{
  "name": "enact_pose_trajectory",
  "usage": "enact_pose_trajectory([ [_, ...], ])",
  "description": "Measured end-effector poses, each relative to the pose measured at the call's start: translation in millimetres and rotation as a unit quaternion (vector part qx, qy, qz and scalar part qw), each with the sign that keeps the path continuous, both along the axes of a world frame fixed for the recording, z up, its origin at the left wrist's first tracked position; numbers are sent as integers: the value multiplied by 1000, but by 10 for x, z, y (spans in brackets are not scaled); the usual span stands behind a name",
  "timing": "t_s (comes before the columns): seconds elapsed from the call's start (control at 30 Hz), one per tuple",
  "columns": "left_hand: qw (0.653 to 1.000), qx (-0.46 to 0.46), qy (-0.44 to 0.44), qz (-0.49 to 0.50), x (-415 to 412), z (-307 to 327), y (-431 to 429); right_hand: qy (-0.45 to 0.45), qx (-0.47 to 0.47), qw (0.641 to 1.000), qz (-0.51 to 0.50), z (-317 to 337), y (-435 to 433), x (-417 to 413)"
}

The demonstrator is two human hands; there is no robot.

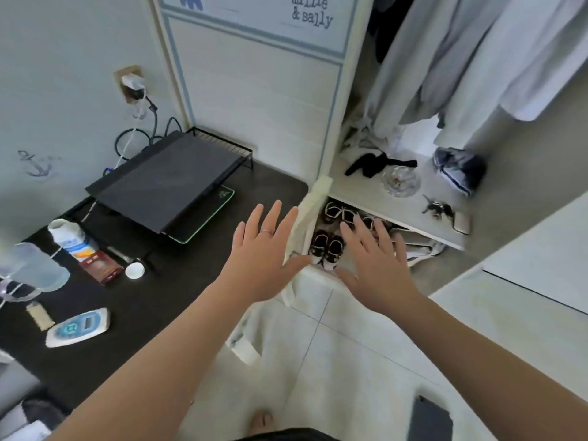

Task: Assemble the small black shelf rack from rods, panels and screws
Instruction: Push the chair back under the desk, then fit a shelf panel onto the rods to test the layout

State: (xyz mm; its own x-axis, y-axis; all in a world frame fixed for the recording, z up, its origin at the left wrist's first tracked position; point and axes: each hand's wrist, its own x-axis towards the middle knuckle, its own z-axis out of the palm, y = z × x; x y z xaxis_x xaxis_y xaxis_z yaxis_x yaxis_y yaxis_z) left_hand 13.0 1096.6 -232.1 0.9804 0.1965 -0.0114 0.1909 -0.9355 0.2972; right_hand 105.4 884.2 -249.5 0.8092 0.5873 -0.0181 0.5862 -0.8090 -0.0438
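The small black shelf rack stands on the dark desk at the back left, against the wardrobe, with a flat black panel lying on top of it. My left hand is stretched out above the desk's right edge, fingers straight and spread, holding nothing. My right hand is held out beside it over the floor in front of the shoe shelf, fingers also spread and empty. Neither hand touches the rack.
On the desk's left part lie a bottle, a red-brown box, a white cap, a clear cup and a white device. Shoes sit under the open wardrobe's shelf. Clothes hang above.
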Motion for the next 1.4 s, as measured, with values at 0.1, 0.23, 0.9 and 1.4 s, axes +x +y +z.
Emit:
enact_pose_trajectory([
  [0.1,999,8,-14,-43,255,11,-366,-7,-29,999,-43,-54,-405,145],
  [0.23,996,25,-28,-79,818,-443,-900,-4,-47,994,-94,-454,-823,564],
  [0.9,946,148,-102,-271,934,-3755,-2903,-110,-89,935,-326,-3801,-3359,-556],
  [1.4,852,130,-86,-499,-985,-3037,-5612,-169,2,855,-490,-3158,-5596,-3783],
])
